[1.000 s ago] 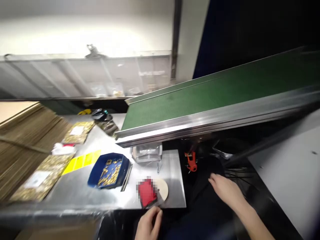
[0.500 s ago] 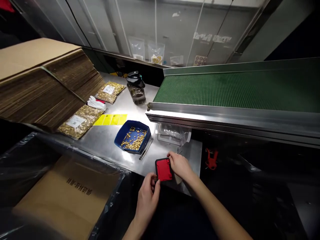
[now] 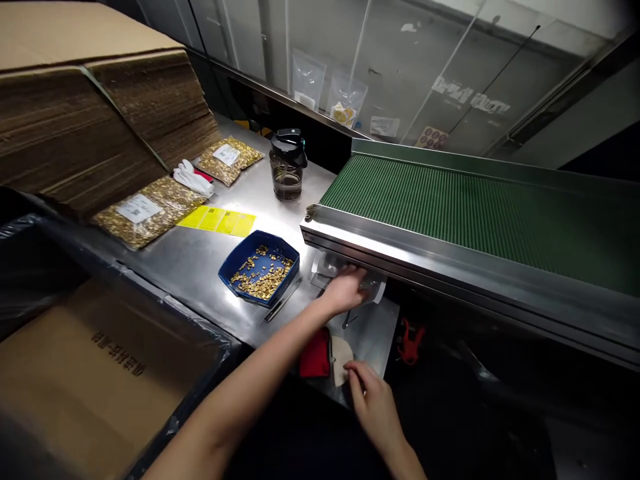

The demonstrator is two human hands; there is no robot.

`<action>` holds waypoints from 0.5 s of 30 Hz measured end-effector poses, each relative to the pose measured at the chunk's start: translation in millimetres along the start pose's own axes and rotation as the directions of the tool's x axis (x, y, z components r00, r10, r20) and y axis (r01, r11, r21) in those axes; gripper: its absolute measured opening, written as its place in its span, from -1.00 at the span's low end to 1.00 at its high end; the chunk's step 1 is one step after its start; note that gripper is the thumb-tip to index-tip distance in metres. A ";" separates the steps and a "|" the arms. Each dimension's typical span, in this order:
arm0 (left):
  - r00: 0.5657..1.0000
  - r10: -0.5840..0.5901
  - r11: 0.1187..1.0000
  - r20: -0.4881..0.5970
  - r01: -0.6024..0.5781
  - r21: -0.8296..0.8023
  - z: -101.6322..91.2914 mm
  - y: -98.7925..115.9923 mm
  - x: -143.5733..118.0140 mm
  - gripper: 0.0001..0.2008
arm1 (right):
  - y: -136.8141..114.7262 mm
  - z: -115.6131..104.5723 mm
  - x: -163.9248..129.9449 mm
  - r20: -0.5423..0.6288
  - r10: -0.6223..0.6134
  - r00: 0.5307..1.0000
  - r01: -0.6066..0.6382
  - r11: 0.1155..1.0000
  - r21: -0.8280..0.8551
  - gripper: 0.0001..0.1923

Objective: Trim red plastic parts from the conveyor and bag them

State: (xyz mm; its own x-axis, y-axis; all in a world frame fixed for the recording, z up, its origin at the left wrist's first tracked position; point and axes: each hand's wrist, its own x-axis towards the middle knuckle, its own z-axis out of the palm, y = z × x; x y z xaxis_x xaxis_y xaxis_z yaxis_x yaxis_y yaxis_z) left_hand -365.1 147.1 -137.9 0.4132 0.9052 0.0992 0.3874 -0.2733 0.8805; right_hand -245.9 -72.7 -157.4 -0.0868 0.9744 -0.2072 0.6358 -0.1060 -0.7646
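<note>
My left hand [image 3: 344, 291] reaches into the clear plastic bags [image 3: 374, 288] under the conveyor's edge. Its fingertips are partly hidden and blurred, so its grip does not show. My right hand [image 3: 376, 400] is low at the table's front edge, thumb and forefinger closed at the edge of a flat beige piece [image 3: 341, 355] with a rounded side. Beside that piece lies a red, dark-edged flat case [image 3: 315, 357], partly covered by my left forearm. A small metal tool [image 3: 346, 320] rests near the bags.
A blue tray [image 3: 235, 288] holds small gold pieces, with a pen-like tool [image 3: 283, 301] alongside. Behind are bags of gold pieces [image 3: 167, 200], white gloves [image 3: 190, 177], yellow labels [image 3: 217, 220] and a bottle [image 3: 287, 177]. The green conveyor [image 3: 400, 193] overhangs at right; stacked cardboard [image 3: 115, 113] stands left.
Both hands have let go of the red case, which now lies on the table. My left hand has moved up and right to the plastic bags; my right hand has dropped to the beige piece.
</note>
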 end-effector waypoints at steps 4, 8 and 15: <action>0.997 0.054 0.996 0.054 -0.050 -0.070 9.0 2.0 6.9 -0.84 | 6.3 -0.5 -27.3 0.002 0.022 1.000 -0.022 0.999 0.044 -0.74; 0.996 -0.026 0.988 -0.086 0.013 -0.154 1.2 16.3 -33.7 -0.88 | -0.2 -10.8 -32.6 -0.185 0.145 0.972 -0.116 0.980 0.161 -0.73; 0.994 -0.073 0.926 -0.083 0.036 -0.375 0.7 49.1 -105.6 -0.88 | -35.5 -47.7 19.9 -0.204 0.167 0.965 -0.093 0.938 0.333 -0.35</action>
State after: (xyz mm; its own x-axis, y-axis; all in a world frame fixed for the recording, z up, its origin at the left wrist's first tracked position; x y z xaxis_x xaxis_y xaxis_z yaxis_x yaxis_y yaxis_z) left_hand -389.2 37.9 -105.4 0.3137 0.9467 0.0731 0.0653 -0.0983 0.9930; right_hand -233.7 -40.2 -105.3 0.1792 0.9626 -0.2035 0.3493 -0.2556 -0.9015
